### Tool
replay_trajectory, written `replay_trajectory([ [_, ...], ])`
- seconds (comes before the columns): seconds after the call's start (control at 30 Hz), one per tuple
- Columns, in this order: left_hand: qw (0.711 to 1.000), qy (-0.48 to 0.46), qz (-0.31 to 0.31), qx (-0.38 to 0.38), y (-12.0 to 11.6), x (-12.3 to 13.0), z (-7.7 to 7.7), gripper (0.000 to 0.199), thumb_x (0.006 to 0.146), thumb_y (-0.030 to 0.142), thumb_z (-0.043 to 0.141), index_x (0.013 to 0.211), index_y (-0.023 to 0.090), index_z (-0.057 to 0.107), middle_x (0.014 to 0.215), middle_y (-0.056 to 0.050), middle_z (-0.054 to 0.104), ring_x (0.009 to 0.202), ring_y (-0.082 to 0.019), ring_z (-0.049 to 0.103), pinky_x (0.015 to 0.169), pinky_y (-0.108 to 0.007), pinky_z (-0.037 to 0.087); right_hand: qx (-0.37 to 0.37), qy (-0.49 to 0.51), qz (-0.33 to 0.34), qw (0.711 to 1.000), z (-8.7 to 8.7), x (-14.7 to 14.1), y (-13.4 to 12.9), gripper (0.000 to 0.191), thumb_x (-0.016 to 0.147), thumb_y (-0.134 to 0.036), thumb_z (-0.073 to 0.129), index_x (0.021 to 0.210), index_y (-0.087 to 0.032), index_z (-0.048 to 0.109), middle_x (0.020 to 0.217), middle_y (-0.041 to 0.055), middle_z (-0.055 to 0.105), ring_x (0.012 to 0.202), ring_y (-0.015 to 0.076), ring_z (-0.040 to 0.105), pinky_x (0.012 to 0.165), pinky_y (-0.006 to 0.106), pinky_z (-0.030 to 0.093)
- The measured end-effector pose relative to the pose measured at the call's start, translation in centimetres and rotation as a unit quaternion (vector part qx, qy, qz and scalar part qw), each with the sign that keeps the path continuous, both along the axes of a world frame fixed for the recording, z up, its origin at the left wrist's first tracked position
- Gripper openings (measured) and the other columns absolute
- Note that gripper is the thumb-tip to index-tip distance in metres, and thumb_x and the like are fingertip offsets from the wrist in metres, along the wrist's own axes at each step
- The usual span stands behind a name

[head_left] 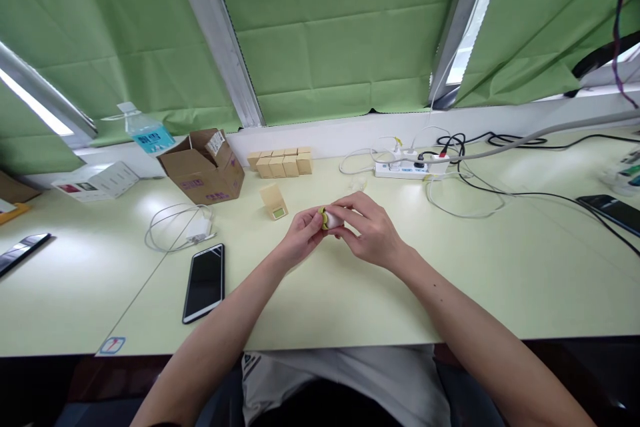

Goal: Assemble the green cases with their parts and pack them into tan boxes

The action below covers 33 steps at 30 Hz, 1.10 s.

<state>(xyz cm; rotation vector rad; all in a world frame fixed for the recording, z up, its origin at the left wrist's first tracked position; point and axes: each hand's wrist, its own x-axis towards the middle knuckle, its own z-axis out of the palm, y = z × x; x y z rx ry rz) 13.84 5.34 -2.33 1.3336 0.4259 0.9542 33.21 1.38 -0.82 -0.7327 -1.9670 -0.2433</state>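
Note:
Over the middle of the table, a small white object with a yellow-green end (333,219) is held between both hands; its exact kind does not show. My left hand (301,235) pinches the yellow-green end with thumb and fingers. From the other side, my right hand (369,229) has its fingers closed around the white part. Just beyond my left hand stands a small open cardboard box (274,202) with its flap up and a green patch on its front. A bit of clear plastic (358,184) lies behind my right hand.
Several small tan boxes (284,165) line the wall beside an open brown carton (205,170). A white charger (199,229) and a phone (204,283) lie left. At the back right is a power strip (400,170) with tangled cables; another phone (613,212) lies far right.

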Motion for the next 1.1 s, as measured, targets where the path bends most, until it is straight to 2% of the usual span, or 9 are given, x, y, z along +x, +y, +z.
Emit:
replay_trajectory([
  [0.2, 1.0, 0.002, -0.027, -0.005, 0.11, -0.33, 0.04, 0.055, 0.086, 0.066, 0.082, 0.107, 0.015, 0.079, 0.094, -0.01, 0.071, 0.086, -0.019, 0.066, 0.083, -0.036, 0.058, -0.009, 0.018, 0.018, 1.0, -0.11, 0.13, -0.03, 0.03, 0.099, -0.02, 0.07, 0.128, -0.024, 0.075, 0.098, 0.0099, 0.071, 0.089, 0.0255, 0.064, 0.074, 0.041, 0.057],
  [0.4, 0.999, -0.01, -0.042, -0.012, 0.23, -0.38, -0.08, 0.054, 0.085, 0.063, 0.085, 0.107, 0.014, 0.079, 0.096, -0.01, 0.073, 0.09, -0.019, 0.067, 0.087, -0.034, 0.057, -0.008, 0.014, 0.019, 1.0, -0.11, 0.13, -0.08, 0.029, 0.101, -0.019, 0.068, 0.128, -0.025, 0.074, 0.096, 0.0088, 0.07, 0.088, 0.025, 0.063, 0.074, 0.04, 0.055],
  [0.73, 0.999, 0.022, -0.03, 0.029, 0.38, -0.28, -0.04, 0.055, 0.09, 0.07, 0.075, 0.088, 0.015, 0.073, 0.084, -0.008, 0.068, 0.082, -0.02, 0.066, 0.08, -0.037, 0.057, -0.002, 0.023, 0.012, 1.0, -0.11, 0.07, 0.13, 0.022, 0.101, -0.018, 0.066, 0.122, -0.023, 0.073, 0.094, 0.0083, 0.068, 0.084, 0.024, 0.06, 0.071, 0.04, 0.053],
  [1.1, 0.998, 0.008, -0.012, 0.054, 0.17, 0.12, -0.13, 0.058, 0.09, 0.073, 0.073, 0.086, 0.015, 0.069, 0.084, -0.007, 0.065, 0.081, -0.018, 0.063, 0.077, -0.034, 0.056, 0.004, 0.01, -0.006, 1.0, -0.23, -0.14, 0.24, 0.025, 0.104, -0.017, 0.061, 0.125, -0.023, 0.07, 0.096, 0.0088, 0.066, 0.084, 0.0244, 0.059, 0.072, 0.04, 0.053],
])
